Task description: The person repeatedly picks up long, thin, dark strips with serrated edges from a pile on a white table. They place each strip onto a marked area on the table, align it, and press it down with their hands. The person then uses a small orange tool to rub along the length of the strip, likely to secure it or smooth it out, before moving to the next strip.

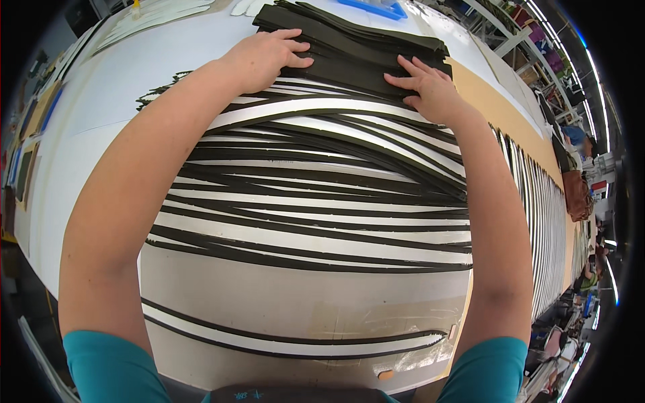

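Observation:
Both my arms reach to the far side of the work table. My left hand (275, 59) rests with fingers spread on the left part of a stack of black sheet strips (349, 50). On the right part of the same stack lies my right hand (426, 84), its fingers also apart. Nearer to me, between my forearms, several long white strips with black edges (316, 176) lie side by side, some crossing and overlapping. One more black-edged white strip (289, 341) lies by itself close to my body, slightly curved.
A grey board (302, 289) lies under the strips, with a small orange piece (385, 375) near its front edge. On the right, many striped strips (544, 228) lie in a row on a tan board (497, 107). A blue tray (376, 8) and pale pieces (151, 20) are at the back.

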### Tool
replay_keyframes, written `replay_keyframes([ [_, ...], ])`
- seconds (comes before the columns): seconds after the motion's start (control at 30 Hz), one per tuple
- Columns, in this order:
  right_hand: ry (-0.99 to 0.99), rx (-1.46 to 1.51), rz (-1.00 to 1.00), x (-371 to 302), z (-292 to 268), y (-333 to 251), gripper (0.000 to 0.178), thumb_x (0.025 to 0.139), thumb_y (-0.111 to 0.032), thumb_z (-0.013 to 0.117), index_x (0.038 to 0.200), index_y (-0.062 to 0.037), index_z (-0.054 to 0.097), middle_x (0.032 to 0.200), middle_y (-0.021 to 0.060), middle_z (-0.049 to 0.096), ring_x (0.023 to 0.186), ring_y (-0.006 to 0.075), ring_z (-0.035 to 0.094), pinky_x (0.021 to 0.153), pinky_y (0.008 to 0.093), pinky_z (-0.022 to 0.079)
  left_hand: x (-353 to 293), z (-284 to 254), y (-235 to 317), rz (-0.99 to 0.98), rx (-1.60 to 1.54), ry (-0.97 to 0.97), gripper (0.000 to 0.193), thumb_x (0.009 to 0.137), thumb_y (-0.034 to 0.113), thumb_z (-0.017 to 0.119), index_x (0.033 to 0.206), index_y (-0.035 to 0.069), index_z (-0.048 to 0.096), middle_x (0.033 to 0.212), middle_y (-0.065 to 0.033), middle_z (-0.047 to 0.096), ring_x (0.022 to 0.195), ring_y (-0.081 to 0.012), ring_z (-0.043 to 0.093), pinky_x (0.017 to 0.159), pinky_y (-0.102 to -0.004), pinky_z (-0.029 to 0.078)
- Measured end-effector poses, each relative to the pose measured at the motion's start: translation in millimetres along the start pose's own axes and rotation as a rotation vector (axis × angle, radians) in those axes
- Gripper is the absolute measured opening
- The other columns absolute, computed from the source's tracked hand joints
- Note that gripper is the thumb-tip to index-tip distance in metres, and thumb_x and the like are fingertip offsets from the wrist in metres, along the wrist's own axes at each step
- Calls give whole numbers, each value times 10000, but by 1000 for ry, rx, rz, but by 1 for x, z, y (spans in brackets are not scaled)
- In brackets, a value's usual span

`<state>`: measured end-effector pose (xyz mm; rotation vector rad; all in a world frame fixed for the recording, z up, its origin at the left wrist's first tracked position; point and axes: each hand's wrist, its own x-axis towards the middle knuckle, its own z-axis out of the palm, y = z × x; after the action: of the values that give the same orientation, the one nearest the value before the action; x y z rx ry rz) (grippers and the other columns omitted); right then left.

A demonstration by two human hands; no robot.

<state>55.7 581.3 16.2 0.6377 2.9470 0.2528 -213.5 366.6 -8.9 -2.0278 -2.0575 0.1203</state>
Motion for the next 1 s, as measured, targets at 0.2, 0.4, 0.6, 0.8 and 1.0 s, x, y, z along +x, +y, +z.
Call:
replay_keyframes([
  [0.2,1,11,52,13,6,4,648,981,-100,685,1508,-456,560,1760,-28,232,1618,232,221,1316,489,202,9,12,-3,3,48,73,613,895,-62,681,1444,208,647,1637,-2,471,1559,-249,348,1198,-406,455],
  [0.4,33,3,62,11,6,1,768,834,-36,681,1504,-400,589,1755,6,258,1621,235,222,1318,482,190,-11,-15,10,14,-198,168,423,903,-27,661,1279,151,740,1311,-28,662,1337,-258,561,1064,-407,519],
  [0.6,82,-45,72,17,1,-10,762,788,-54,687,1482,-363,622,1713,49,360,1588,288,311,1287,494,268,-4,-7,7,85,-20,22,116,925,112,713,1023,70,759,1007,-80,663,1012,-291,679,878,-431,575],
  [0.8,60,-95,36,25,0,-3,763,767,-60,690,1473,-343,634,1689,77,400,1540,341,394,1239,523,355,14,-9,21,125,111,0,49,838,28,697,875,29,729,927,-99,659,907,-316,698,803,-442,585],
  [1.0,29,-21,-2,32,-4,3,753,752,-65,696,1450,-343,657,1680,98,405,1524,353,418,1224,482,398,7,-19,22,50,-61,125,104,807,16,655,851,42,746,912,-95,639,898,-321,683,801,-454,564],
])
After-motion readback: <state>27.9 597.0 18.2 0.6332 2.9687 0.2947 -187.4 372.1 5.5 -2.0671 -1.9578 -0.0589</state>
